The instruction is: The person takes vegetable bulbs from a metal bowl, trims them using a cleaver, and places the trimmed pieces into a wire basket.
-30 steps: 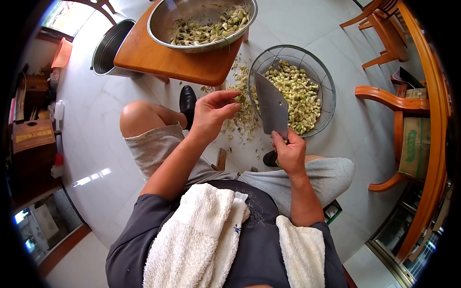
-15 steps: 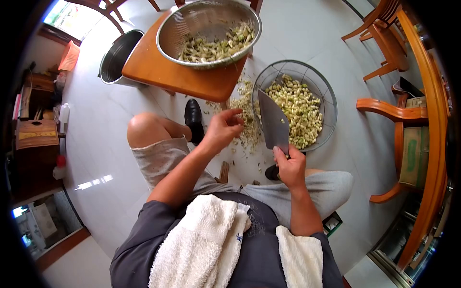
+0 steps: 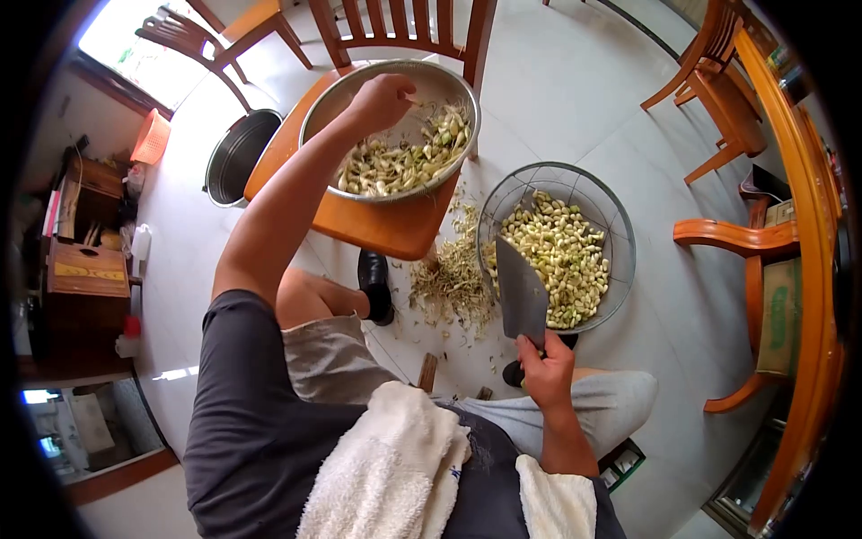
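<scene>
My left hand (image 3: 382, 101) reaches over the perforated metal colander (image 3: 435, 85), its fingers closed and curled downward. What they hold, if anything, is too small to make out. Untrimmed pale-green bulbs (image 3: 395, 171) with stringy ends lie in the colander on a wooden chair (image 3: 359, 216). My right hand (image 3: 548, 373) grips a cleaver (image 3: 523, 292) by its handle, the broad grey blade pointing away from me. Behind the blade stands a round wire-framed basket (image 3: 620, 234) on the floor, holding many trimmed whitish bulbs (image 3: 557, 256).
Stringy trimmings (image 3: 453, 283) are heaped on the tiled floor between chair and basket. A dark metal bucket (image 3: 241, 162) stands left of the chair. Wooden chairs and a table (image 3: 813, 269) line the right side. White towels (image 3: 386, 467) hang over my front.
My left hand has moved from above the trimmings, forward and left, into the colander. The cleaver stays in my right hand near the basket. The whole view has tilted upward slightly.
</scene>
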